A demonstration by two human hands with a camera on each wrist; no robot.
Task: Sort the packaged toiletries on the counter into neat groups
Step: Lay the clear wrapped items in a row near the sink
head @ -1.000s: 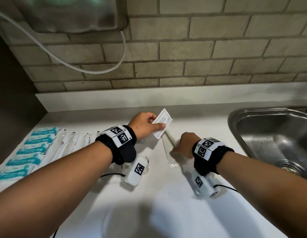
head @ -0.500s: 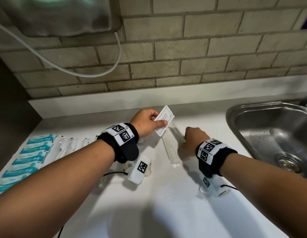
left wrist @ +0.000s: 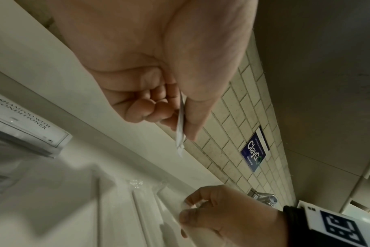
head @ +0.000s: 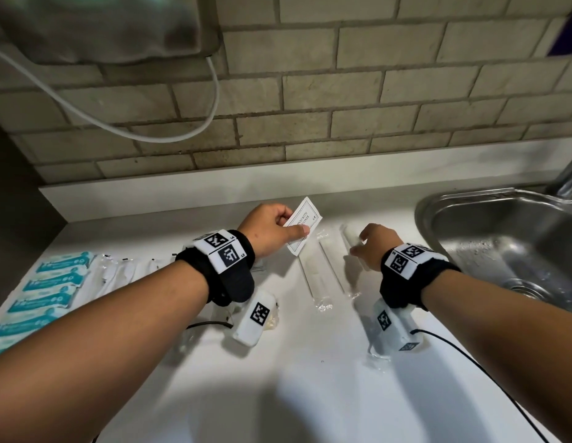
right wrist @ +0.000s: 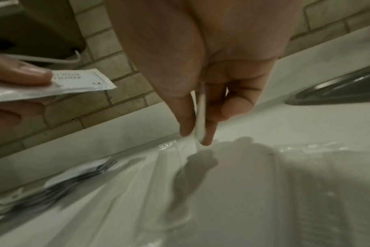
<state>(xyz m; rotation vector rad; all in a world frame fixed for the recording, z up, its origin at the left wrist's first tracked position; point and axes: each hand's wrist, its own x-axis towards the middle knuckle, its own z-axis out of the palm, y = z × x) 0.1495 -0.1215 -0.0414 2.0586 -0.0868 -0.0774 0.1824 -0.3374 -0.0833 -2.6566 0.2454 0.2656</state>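
- My left hand (head: 271, 230) pinches a flat white paper shampoo sachet (head: 303, 224) between thumb and curled fingers, lifted off the counter (head: 310, 394), well left of the steel sink (head: 470, 225); I read "SHAMPOO WITH CONDITIONER" on a matching sachet (left wrist: 30, 122) lying in the left wrist view.
- My right hand (head: 374, 244) pinches a thin white stick in clear crinkly wrap (right wrist: 200, 115), fingers narrow around it, just left of the sink.
- Two more clear-wrapped sticks (head: 323, 270) lie side by side on the glossy white counter, between my hands.
- Teal-and-white soft packets (head: 48, 282) sit in a row, far left of the sink.
- A blue wall sign (left wrist: 255, 150) reads "ClayGo".
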